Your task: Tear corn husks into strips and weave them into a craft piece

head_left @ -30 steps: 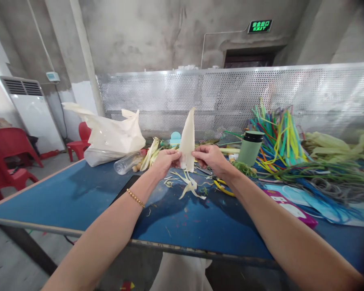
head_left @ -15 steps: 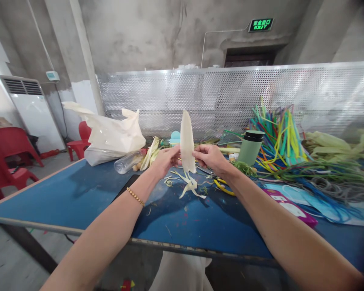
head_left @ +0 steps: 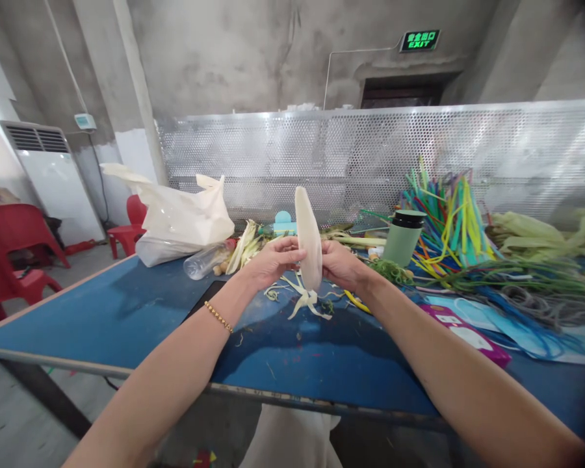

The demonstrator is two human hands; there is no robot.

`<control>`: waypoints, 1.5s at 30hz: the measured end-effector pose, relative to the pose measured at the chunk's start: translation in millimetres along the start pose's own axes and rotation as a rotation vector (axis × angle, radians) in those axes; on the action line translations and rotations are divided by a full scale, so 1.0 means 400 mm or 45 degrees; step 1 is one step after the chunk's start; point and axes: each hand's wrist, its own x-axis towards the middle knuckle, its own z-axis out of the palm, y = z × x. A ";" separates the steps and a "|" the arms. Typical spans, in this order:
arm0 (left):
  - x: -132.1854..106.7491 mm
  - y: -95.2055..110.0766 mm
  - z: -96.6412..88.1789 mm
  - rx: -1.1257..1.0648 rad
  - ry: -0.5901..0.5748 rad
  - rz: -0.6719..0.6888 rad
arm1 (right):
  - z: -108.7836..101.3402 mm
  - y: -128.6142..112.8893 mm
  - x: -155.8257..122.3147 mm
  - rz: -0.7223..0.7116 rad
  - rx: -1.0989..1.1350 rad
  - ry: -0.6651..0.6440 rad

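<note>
A pale, dried corn husk [head_left: 308,227] stands upright above the table, held from both sides. My left hand [head_left: 280,259] is closed on its left edge, thumb on the near face. On the other side my right hand [head_left: 340,261] grips the right edge, its fingertips partly hidden behind the husk. Below the hands, torn husk strips [head_left: 305,304] lie on the blue table [head_left: 292,364]. Yellow-handled scissors [head_left: 357,301] rest beside them, partly covered by my right forearm.
A white plastic bag [head_left: 180,218] and a clear bottle [head_left: 205,261] stand left. Rightward are a green tumbler [head_left: 404,237], colourful pipe cleaners [head_left: 461,221], more husks [head_left: 536,234], wire coils [head_left: 526,305] and a magenta box [head_left: 472,335]. A perforated metal screen [head_left: 283,156] runs behind.
The husk has dropped slightly and turned, shifting a little right. My left hand's thumb now lies over its near face, and my right fingers have gone behind its edge.
</note>
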 end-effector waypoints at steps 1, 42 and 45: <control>0.002 0.000 -0.002 -0.015 0.024 0.002 | 0.000 -0.001 0.001 0.008 -0.006 0.005; 0.013 -0.010 -0.023 0.181 0.281 0.015 | -0.014 -0.025 -0.001 -0.212 -0.481 0.200; 0.012 -0.011 -0.023 0.260 0.342 0.035 | -0.016 -0.021 0.001 -0.210 -0.493 0.200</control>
